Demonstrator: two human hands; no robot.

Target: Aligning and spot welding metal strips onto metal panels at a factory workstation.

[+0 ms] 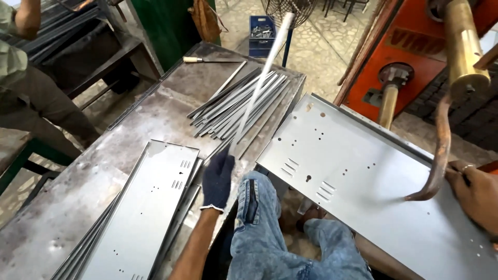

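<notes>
Stacked panels (142,207) lie flat on table (78,176), within reach. Gloved left hand (218,179) clenched on metal strip (259,78), lifted clear of strip pile (236,106). Bare right hand (474,192) steadies perforated sheet (363,181) under curved welder arm (438,150); fingers blurred, cannot tell whether they grip.

The left hand (218,179) wears a dark knit cloth glove and grips a smooth, pale metal strip (259,83); the right hand (474,192) is bare. The panel (363,176) is matt grey sheet metal, the table (150,116) rough, stained steel. The jeans (264,233) are faded denim.
</notes>
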